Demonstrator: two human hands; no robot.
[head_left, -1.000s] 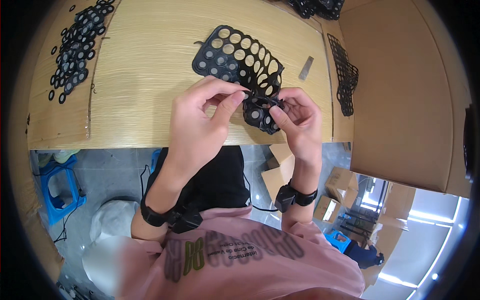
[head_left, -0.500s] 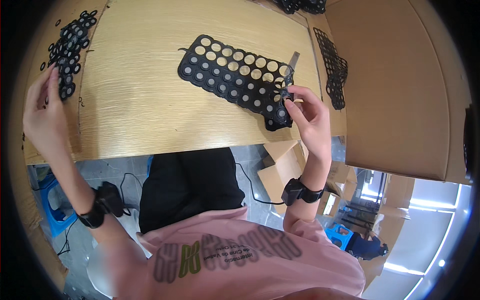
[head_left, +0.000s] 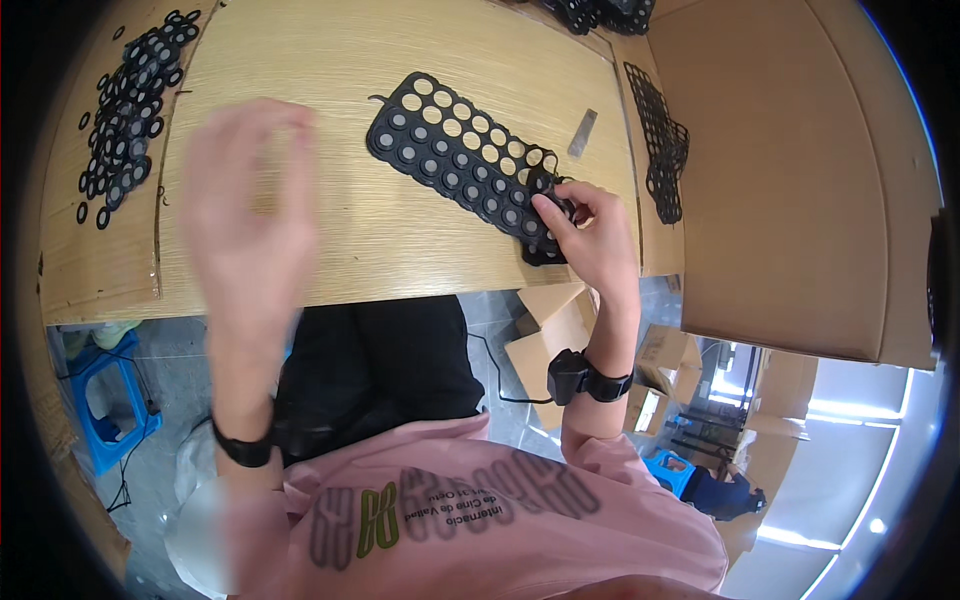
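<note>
A black perforated rubber sheet (head_left: 440, 160) lies slanted on the wooden table. Its far rows are open holes, while grey discs fill the near rows. My right hand (head_left: 597, 235) is closed on the sheet's right end, thumb against fingers, and that end is bunched and bent up. Over the table left of the sheet hovers my left hand (head_left: 250, 190), smeared by motion; its thumb and fingers curve toward each other, and whether anything is between them cannot be made out. Beyond it, at the far left, is a pile of loose black rings with grey centres (head_left: 130, 120).
A flat metal strip (head_left: 582, 133) lies right of the sheet. Black perforated scrap (head_left: 658, 140) rests along the right edge, beside a tall cardboard wall (head_left: 790, 180). More black pieces (head_left: 600, 12) sit at the far edge. A blue stool (head_left: 105, 410) stands below left.
My left hand has moved right, away from the ring pile. My right hand has shifted slightly left with the sheet's end, which is now more bunched; the metal strip's lower end is uncovered.
</note>
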